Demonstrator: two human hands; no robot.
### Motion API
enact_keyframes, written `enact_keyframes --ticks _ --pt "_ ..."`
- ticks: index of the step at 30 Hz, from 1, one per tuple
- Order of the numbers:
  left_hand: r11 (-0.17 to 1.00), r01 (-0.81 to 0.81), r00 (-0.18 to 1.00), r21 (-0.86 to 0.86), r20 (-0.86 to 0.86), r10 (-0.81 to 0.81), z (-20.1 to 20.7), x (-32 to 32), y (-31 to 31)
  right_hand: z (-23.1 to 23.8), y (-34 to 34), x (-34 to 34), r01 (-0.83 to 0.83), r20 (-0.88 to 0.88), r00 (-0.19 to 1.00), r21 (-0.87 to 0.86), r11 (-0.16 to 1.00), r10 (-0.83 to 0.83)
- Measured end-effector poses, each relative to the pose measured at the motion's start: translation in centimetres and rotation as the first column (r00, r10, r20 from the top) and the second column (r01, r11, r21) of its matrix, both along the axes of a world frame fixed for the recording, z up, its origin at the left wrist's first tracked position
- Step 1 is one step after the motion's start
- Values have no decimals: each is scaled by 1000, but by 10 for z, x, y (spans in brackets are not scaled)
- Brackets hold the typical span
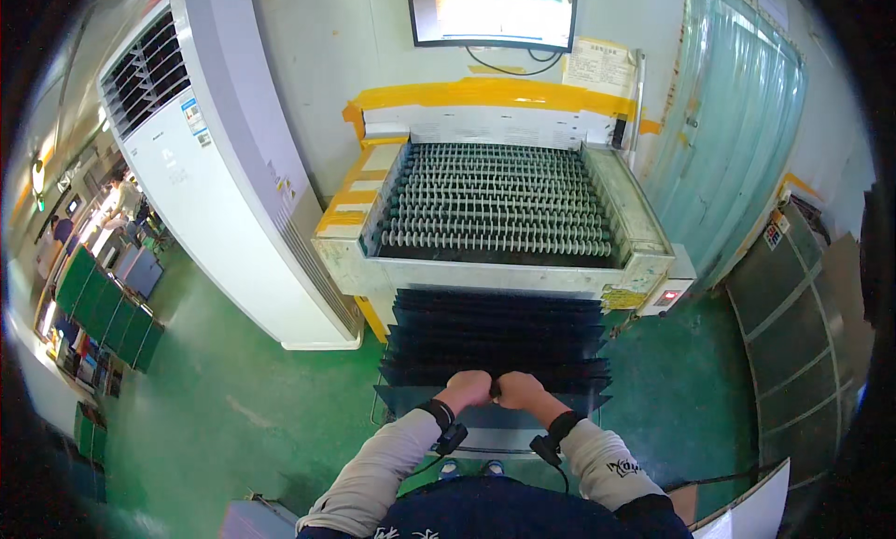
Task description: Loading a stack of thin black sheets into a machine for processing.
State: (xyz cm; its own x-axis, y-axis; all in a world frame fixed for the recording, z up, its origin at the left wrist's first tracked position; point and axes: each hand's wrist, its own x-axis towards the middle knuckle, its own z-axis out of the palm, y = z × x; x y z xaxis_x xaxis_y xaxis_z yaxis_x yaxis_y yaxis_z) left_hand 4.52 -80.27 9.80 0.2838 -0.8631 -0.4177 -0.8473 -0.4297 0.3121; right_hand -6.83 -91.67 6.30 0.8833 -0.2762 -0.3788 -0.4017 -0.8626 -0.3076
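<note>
My left hand (pixel 467 388) and my right hand (pixel 519 388) are both closed side by side on the near edge of a dark slotted rack (pixel 495 338) that holds several thin dark sheets standing on edge. The rack stands just in front of a metal roller conveyor (pixel 499 203) with rows of dark ribbed rollers. Each wrist wears a black strap with a small device and cable. My thumbs nearly touch each other. What lies under my fingers is hidden.
A tall white floor-standing air conditioner (pixel 224 166) stands on the left. A monitor (pixel 492 12) hangs on the wall above the conveyor. Translucent green strip curtains (pixel 737 128) hang at right, with grey panels (pixel 803 343) below. Green boards (pixel 103 306) lean at far left. The floor is green.
</note>
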Motion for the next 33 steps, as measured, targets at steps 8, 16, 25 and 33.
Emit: enact_keyframes --ticks 8,16,25,33 --pt "1000 -10 1000 13 16 10 -4 0 1 4 3 0 22 -35 999 5 1000 -22" --pt "1000 -20 1000 12 9 20 -2 -1 3 13 7 1 21 -72 997 -3 1000 -21" --pt "1000 -29 1000 4 0 29 8 -4 4 8 6 0 15 -67 998 0 1000 -15" --pt "999 -33 999 20 5 33 2 -2 3 15 8 0 11 -61 998 -12 1000 -12"
